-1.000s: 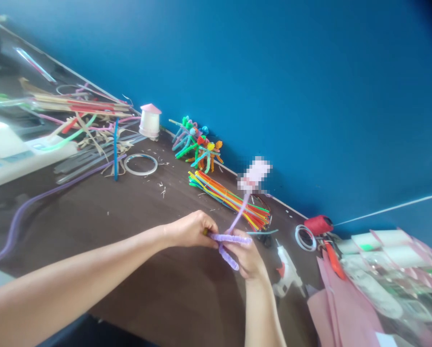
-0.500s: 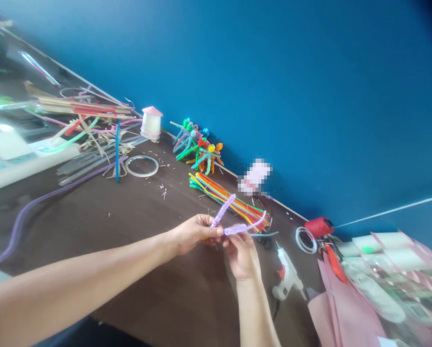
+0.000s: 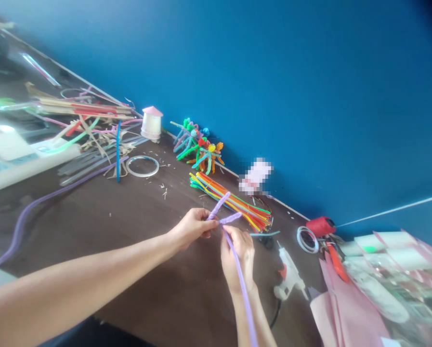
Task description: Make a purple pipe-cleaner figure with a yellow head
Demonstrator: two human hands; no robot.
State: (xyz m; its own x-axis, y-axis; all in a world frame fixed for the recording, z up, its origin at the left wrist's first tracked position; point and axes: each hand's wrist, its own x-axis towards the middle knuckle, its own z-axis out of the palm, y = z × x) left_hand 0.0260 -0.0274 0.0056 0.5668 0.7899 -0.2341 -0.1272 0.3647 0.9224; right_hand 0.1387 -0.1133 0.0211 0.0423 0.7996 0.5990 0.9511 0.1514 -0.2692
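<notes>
My left hand (image 3: 192,229) and my right hand (image 3: 238,255) hold lilac fuzzy pipe cleaners (image 3: 230,218) between their fingers, above the dark wooden table (image 3: 147,207). The pieces cross near my left fingertips, and one short end points up and away. A long purple pipe cleaner (image 3: 243,289) runs from my right hand down past my wrist and forearm. Behind my hands lies a bundle of multicoloured pipe cleaners (image 3: 230,205), apart from them.
Pipe-cleaner figures (image 3: 197,147) and a pink-capped white cup (image 3: 151,123) stand along the blue wall (image 3: 273,86). A white glue gun (image 3: 288,274), tape rings, a red spool (image 3: 320,226), pink sheets (image 3: 346,308) and plastic packets (image 3: 382,274) lie right. Strips and scraps pile up left.
The lilac pieces have shifted from a loose bend into a crossed shape at my fingertips. A long purple strand now hangs down past my right wrist, and my hands have moved slightly apart.
</notes>
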